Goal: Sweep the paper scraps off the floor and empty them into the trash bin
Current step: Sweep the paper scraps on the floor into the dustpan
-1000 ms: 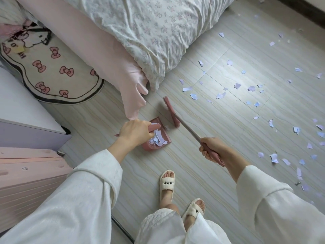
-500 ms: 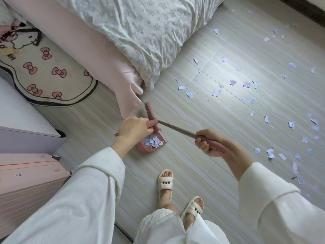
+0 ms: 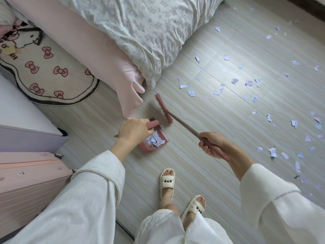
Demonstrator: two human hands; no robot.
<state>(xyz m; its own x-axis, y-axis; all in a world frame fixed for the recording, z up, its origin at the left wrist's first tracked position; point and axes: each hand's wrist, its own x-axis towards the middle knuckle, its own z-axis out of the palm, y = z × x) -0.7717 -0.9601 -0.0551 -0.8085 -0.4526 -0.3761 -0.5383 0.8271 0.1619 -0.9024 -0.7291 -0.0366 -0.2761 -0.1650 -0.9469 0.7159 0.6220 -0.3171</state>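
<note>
On the floor (image 3: 219, 131), torn pale-lilac paper scraps (image 3: 249, 83) lie scattered.

Dustpan (image 3: 154, 140) on floor (image 3: 219, 173) at centre, scraps (image 3: 155, 139) inside, left hand (image 3: 134, 131) on its handle. Broom head (image 3: 163, 109) just behind dustpan, shaft running right to right hand (image 3: 212, 144). Loose scraps (image 3: 249, 83) scattered behind and right. Bed corner (image 3: 133, 95) behind dustpan; rug (image 3: 44, 71) left of bed. Feet (image 3: 167, 180) in front.
</note>
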